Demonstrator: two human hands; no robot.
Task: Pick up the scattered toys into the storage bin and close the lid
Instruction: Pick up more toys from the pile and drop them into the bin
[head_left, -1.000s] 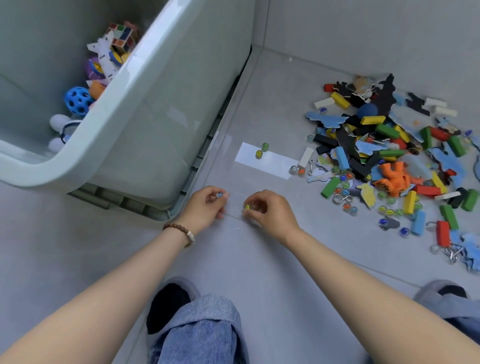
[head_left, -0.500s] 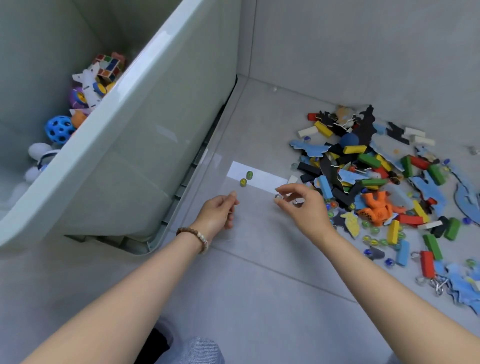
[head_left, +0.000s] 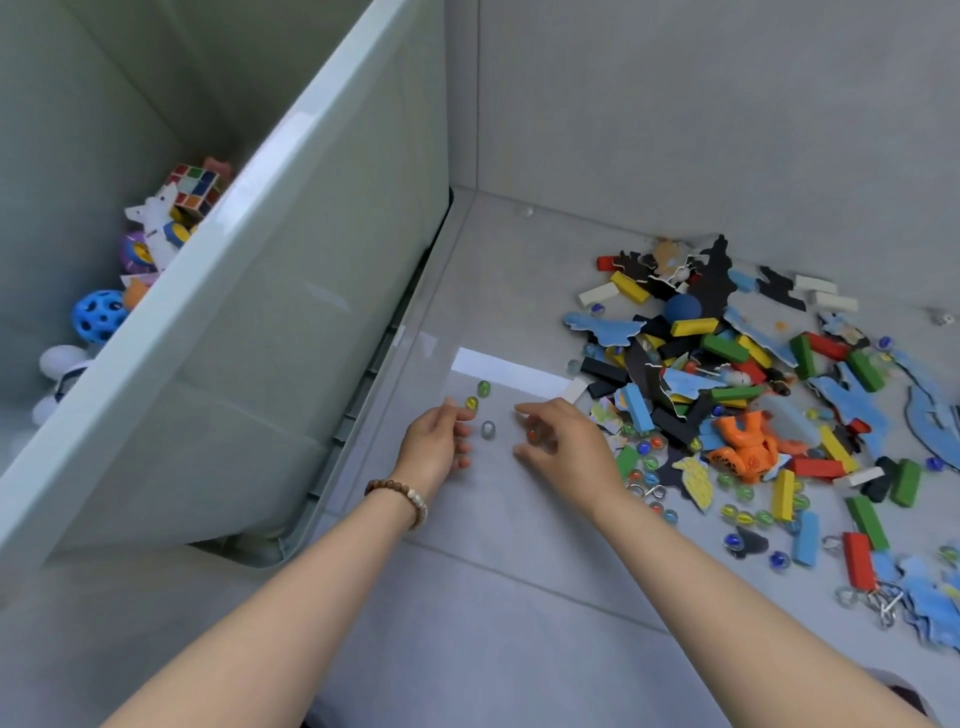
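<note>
Your right hand (head_left: 566, 441) arches low over the floor (head_left: 467, 623) with thumb and forefinger spread apart. A red-orange marble (head_left: 531, 434) shows in the gap between them, and neither fingertip clearly closes on it. Your left hand (head_left: 434, 441), with a bead bracelet (head_left: 400, 493) on its wrist, sits just beside it, and its fingers (head_left: 462, 447) are curled in toward the palm. Whether they hold anything I cannot tell.

A clear grey marble (head_left: 487, 429) lies on the floor between your two hands, near the left fingertips. A yellow-green marble (head_left: 471, 401) sits just past your left forefinger, so close that it may be touching. A green marble (head_left: 483, 387) lies just beyond that, at the edge of a white strip (head_left: 511, 374) on the floor.

The storage bin (head_left: 311, 312) stands to your left with its lid off. A Rubik's cube (head_left: 195, 189) and a blue holed ball (head_left: 98, 316) lie inside it among other toys.

To your right, against the wall, spreads the pile of scattered toys (head_left: 727, 353): coloured wooden blocks, blue and black flat cut-out pieces, more marbles and an orange plastic toy (head_left: 743, 447). The pile's nearest edge lies just beside your right hand.
</note>
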